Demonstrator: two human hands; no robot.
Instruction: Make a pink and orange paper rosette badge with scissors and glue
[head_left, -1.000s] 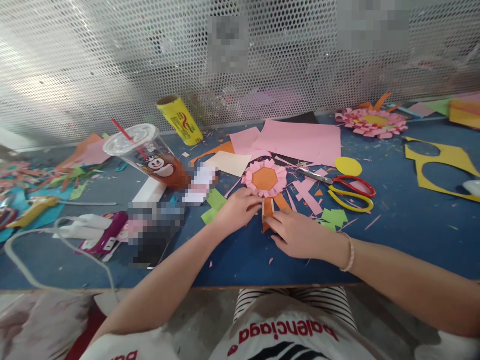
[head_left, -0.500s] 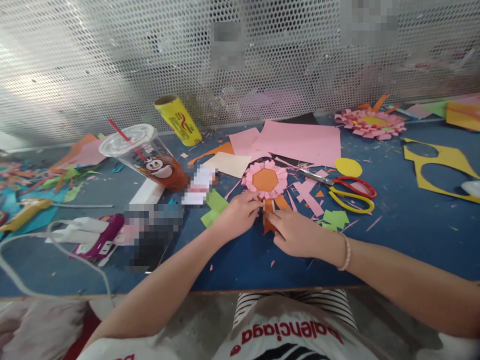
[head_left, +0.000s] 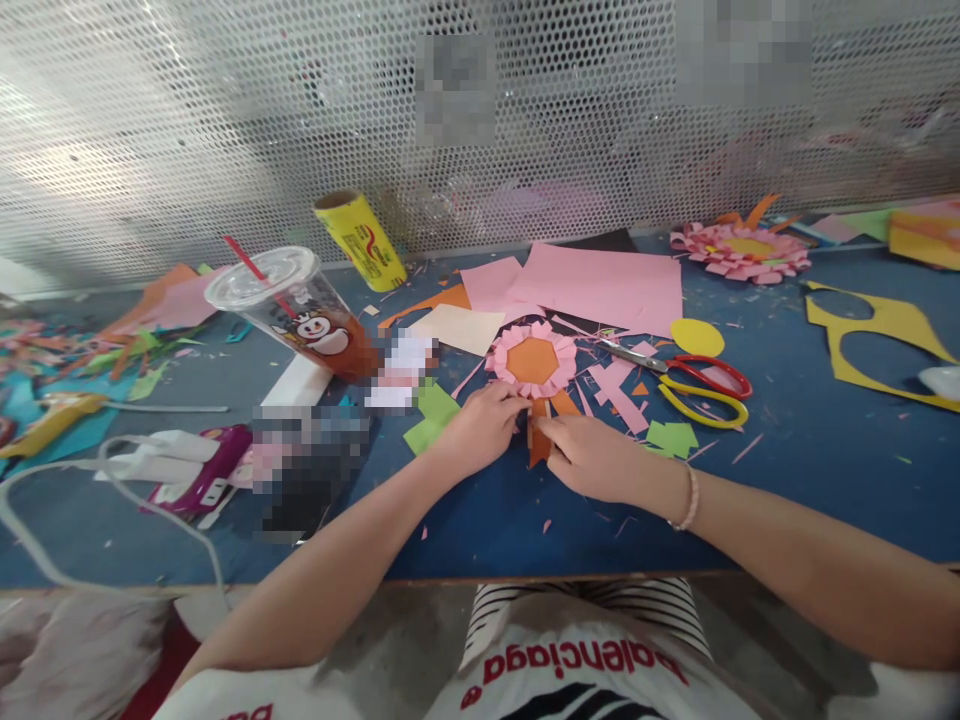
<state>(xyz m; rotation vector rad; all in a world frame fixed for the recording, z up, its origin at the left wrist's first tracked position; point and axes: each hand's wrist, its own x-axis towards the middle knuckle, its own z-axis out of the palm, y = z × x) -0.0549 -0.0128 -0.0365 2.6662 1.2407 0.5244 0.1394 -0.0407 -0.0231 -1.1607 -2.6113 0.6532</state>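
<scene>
A pink pleated paper rosette with an orange centre lies flat on the blue table, and orange paper tails stick out below it. My left hand is closed, its fingertips at the rosette's lower edge where a tail begins. From the other side, my right hand has its fingers curled onto the orange paper strip. The fingers partly cover the strip's upper end. Scissors with one red and one yellow handle lie to the right of the rosette, among pink and green scraps.
A drink cup with a red straw stands at left, near a yellow tube. Further left are a glue gun, a purple power strip and cables. Pink sheets, another rosette and a cut yellow sheet lie behind and right.
Both hands stay at the rosette and its orange strip, with only a slight shift of the fingers. The whole view has moved very little.
</scene>
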